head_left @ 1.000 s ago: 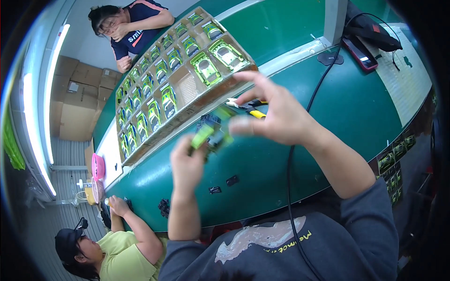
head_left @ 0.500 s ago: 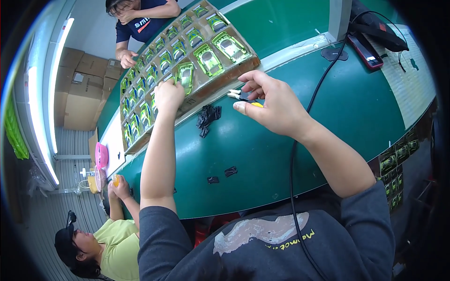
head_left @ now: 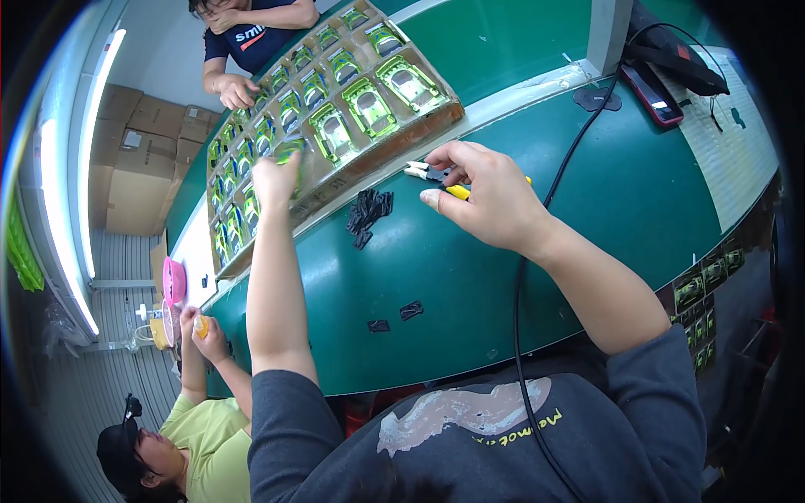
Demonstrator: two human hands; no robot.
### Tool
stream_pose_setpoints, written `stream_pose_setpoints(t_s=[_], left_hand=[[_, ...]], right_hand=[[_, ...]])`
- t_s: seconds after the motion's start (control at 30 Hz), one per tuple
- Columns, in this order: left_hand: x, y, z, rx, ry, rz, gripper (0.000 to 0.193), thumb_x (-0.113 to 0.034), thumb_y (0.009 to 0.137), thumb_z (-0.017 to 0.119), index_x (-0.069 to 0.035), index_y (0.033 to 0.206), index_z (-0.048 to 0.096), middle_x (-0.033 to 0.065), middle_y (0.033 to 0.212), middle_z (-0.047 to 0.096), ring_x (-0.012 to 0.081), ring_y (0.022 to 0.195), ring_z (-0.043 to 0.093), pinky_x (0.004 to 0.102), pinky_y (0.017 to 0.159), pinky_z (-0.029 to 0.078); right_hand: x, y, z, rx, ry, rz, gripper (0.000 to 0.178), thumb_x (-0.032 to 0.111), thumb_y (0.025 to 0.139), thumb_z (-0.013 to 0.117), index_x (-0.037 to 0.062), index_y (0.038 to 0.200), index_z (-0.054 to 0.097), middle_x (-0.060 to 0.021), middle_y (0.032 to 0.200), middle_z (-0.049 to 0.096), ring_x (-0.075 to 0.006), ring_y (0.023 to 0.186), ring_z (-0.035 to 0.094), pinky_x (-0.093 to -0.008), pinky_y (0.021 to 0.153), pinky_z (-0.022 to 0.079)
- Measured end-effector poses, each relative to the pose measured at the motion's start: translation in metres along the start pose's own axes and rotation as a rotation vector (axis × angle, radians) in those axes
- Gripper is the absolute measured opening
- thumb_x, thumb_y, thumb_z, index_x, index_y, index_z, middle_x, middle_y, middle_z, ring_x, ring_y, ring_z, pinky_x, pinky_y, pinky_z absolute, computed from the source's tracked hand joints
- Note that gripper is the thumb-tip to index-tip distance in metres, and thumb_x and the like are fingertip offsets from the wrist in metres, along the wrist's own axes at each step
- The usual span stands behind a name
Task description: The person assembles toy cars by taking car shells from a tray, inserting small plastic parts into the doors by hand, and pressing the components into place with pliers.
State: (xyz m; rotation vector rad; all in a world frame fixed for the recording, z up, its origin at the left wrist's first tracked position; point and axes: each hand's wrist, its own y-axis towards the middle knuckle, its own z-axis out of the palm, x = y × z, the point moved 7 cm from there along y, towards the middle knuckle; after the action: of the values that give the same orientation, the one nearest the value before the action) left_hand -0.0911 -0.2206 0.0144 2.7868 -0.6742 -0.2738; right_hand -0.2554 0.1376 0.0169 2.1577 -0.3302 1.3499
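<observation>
My left hand (head_left: pixel 275 180) is over the near edge of a brown tray (head_left: pixel 369 159), its fingers closed on a green toy car shell (head_left: pixel 290 151) that is smeared by motion. Beside it, another green shell (head_left: pixel 333 134) lies flat in its compartment. Over the green table, my right hand (head_left: pixel 495 197) curls round pliers (head_left: pixel 457 192) with pale jaws and yellow handles; the fingers partly hide them. Between my hands, close to the tray, sits a heap of small black parts (head_left: pixel 369 214).
Two black pieces (head_left: pixel 411 311) lie nearer me. A black cable (head_left: pixel 562 172) crosses the table by my right forearm. At the right are a phone (head_left: pixel 652 96) and a dark pouch. Co-workers sit across the tray and at left, near a pink bowl (head_left: pixel 173 281).
My left hand has moved left along the tray to another shell. The shell it was touching, tilted before, now lies flat. My right hand has barely shifted; more yellow handle shows behind it.
</observation>
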Motion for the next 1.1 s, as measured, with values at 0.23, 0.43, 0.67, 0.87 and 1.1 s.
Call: stream_pose_setpoints(t_s=[0.23,0.43,0.67,0.87,1.1], left_hand=[[-0.102,-0.151,-0.101,0.023,-0.441,0.561,0.043,-0.018,0.071,0.085,-0.002,0.099,0.057,0.0133,0.107,0.070,0.0231,0.082,0.069,0.0342,0.074,0.055],[-0.135,-0.220,-0.088,0.157,-0.926,0.851,0.064,-0.016,0.062,0.089,-0.005,0.109,0.047,0.0194,0.116,0.064,0.0334,0.097,0.068,0.0368,0.080,0.056],[-0.124,-0.232,-0.071,0.036,-0.420,0.781,0.077,-0.013,0.066,0.083,-0.003,0.135,0.049,0.0156,0.108,0.061,0.0331,0.100,0.060,0.0398,0.083,0.051],[-0.125,-0.247,-0.074,-0.012,-0.466,0.865,0.086,0.006,0.060,0.066,0.001,0.142,0.042,0.0085,0.078,0.054,0.0261,0.071,0.055,0.0356,0.065,0.048],[-0.134,-0.262,-0.072,0.058,-0.545,0.970,0.092,0.001,0.057,0.066,0.001,0.145,0.040,0.0046,0.070,0.051,0.0222,0.064,0.054,0.0324,0.058,0.046]], right_hand=[[-0.018,0.000,0.016,0.038,0.401,0.236,0.053,0.040,0.085,0.075,-0.0040,0.110,0.061,-0.0125,0.094,0.068,-0.0166,0.082,0.067,-0.0298,0.072,0.054],[-0.003,-0.006,0.040,0.480,0.451,0.298,0.052,0.051,0.095,0.059,-0.0011,0.092,0.066,-0.0079,0.072,0.066,-0.0135,0.065,0.065,-0.0277,0.059,0.054],[-0.022,-0.016,0.043,0.405,0.508,0.483,0.054,0.053,0.094,0.057,0.0004,0.097,0.067,-0.0052,0.073,0.063,-0.0130,0.072,0.064,-0.0267,0.066,0.055],[-0.012,-0.010,0.028,0.408,0.255,0.213,0.046,0.042,0.091,0.067,-0.0015,0.105,0.068,-0.0076,0.084,0.068,-0.0133,0.079,0.064,-0.0276,0.072,0.052],[0.001,-0.022,0.034,0.702,0.016,0.205,0.021,0.012,0.085,0.073,-0.0014,0.101,0.071,-0.0060,0.083,0.070,-0.0124,0.079,0.066,-0.0269,0.071,0.052]])
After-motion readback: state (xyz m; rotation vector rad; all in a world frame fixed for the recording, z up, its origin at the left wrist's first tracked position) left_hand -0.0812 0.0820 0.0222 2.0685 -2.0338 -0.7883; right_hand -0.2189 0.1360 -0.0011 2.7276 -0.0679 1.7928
